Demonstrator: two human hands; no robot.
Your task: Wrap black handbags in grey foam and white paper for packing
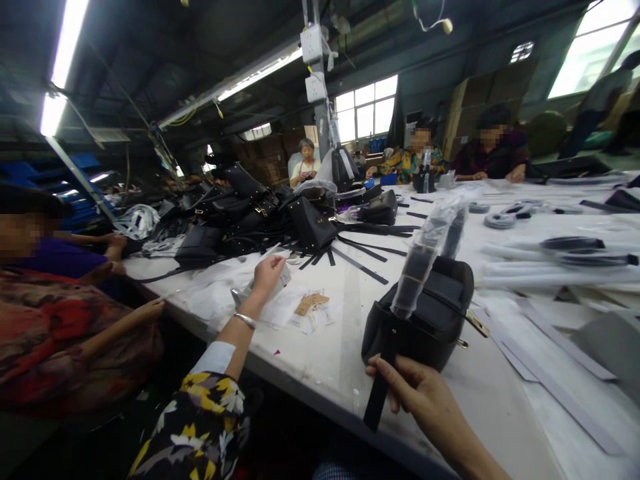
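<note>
A black handbag (pixel 440 293) stands on the table in front of me, its handle (pixel 423 257) wrapped in clear plastic and raised. Gold-coloured metal fittings hang at its right side. My right hand (pixel 417 387) pinches a black strap (pixel 377 399) that hangs down from the near side of the bag. Farther left, my left hand (pixel 269 273) reaches over the table with thumb and fingers pressed together. Whatever lies between those fingertips is too small to make out. Just below that hand is a grey folded piece (pixel 284 280), and brown paper tags (pixel 313 303) with strings lie to its right.
A heap of black bags (pixel 250 207) and straps covers the table's far left. White padded rolls and grey strips (pixel 560 373) lie at right. A co-worker in a red patterned top (pixel 75 340) sits close on my left; others sit across the table (pixel 345 333).
</note>
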